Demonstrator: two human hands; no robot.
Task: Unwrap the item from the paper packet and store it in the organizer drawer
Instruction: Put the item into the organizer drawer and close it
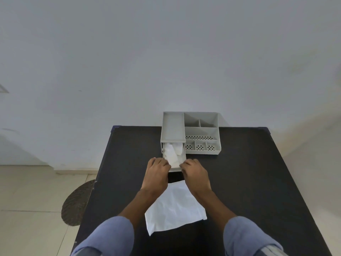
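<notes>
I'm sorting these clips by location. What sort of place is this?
Probably a plain indoor room set up as a work spot: a bare pale wall, tiled floor, and a dark table holding a grey plastic organizer.

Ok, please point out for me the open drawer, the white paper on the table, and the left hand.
drawer (pixel 164 150): head view, on its left side wall.
white paper (pixel 175 209): head view, on the middle of the sheet.
left hand (pixel 156 174): head view, on the back of the hand.

Grey organizer (pixel 191 133); white item (pixel 173 154); white paper packet (pixel 175 206); black table (pixel 249 172); blue sleeves (pixel 114 235)
</notes>
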